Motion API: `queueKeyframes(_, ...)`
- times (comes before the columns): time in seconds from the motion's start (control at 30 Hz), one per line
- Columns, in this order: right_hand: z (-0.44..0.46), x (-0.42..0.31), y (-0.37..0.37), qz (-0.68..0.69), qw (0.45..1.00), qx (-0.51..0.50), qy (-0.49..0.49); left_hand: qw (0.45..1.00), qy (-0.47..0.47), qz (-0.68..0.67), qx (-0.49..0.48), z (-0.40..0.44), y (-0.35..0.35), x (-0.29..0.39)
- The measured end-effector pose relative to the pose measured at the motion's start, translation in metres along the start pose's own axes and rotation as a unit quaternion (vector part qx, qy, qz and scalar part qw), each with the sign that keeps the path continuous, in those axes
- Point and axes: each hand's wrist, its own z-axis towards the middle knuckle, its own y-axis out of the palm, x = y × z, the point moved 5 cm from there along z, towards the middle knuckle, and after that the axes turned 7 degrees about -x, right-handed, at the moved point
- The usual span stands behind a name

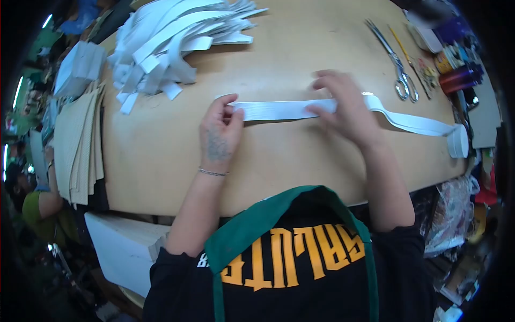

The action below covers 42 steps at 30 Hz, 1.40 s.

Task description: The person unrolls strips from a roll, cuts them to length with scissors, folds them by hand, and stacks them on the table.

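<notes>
A white elastic band [279,110] lies stretched out between my hands, its faint lines running lengthwise. My left hand [219,131] pinches its left end between thumb and fingers. Over the band further right is my right hand [346,110], blurred by movement, with thumb and fingers spread apart. The thumb is at the band, but I cannot tell whether it presses on it. Beyond that hand the band curves on to a white roll [457,141] near the table's right edge. Part of the band is hidden under the right hand.
A heap of white cut strips [171,40] sits at the table's back left. Scissors [398,70] and a thin yellow tool [403,45] lie back right, near a dark purple cylinder [461,79]. Beige sheets [78,142] hang at the left edge; another person's arm [51,201] is beyond.
</notes>
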Motion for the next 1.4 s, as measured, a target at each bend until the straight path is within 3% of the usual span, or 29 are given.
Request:
queueKeyframes(0.03, 0.009, -0.025, 0.018, 0.118, 0.989, 0.021, -0.086, 1.000, -0.001, -0.022, -0.004, 0.000, 0.000, 0.001)
queueKeyframes(0.1, 0.023, -0.063, 0.047, 0.150, 0.975, 0.006, -0.162, 0.997, -0.036, -0.066, -0.026, 0.001, 0.000, 0.003)
queueKeyframes(0.37, 0.034, -0.061, 0.071, 0.253, 0.960, 0.008, -0.118, 0.985, -0.129, -0.111, -0.038, 0.000, -0.005, 0.012)
queueKeyframes(0.47, 0.036, -0.061, 0.078, 0.215, 0.969, -0.002, -0.126, 0.995, -0.093, -0.004, -0.038, 0.001, -0.012, 0.002)
queueKeyframes(0.53, 0.040, -0.062, 0.079, 0.159, 0.979, -0.015, -0.127, 0.994, -0.010, 0.106, 0.013, 0.001, -0.031, 0.000)
queueKeyframes(0.67, 0.050, -0.065, 0.077, 0.123, 0.981, -0.045, -0.140, 0.977, 0.077, 0.188, 0.066, -0.005, -0.055, -0.002)
queueKeyframes(0.77, 0.051, -0.069, 0.074, 0.070, 0.982, -0.074, -0.157, 0.935, 0.168, 0.309, 0.048, -0.009, -0.044, 0.008)
queueKeyframes(1.4, 0.053, -0.074, 0.081, 0.023, 0.978, -0.013, -0.207, 0.933, 0.160, 0.323, 0.020, -0.007, -0.031, 0.009)
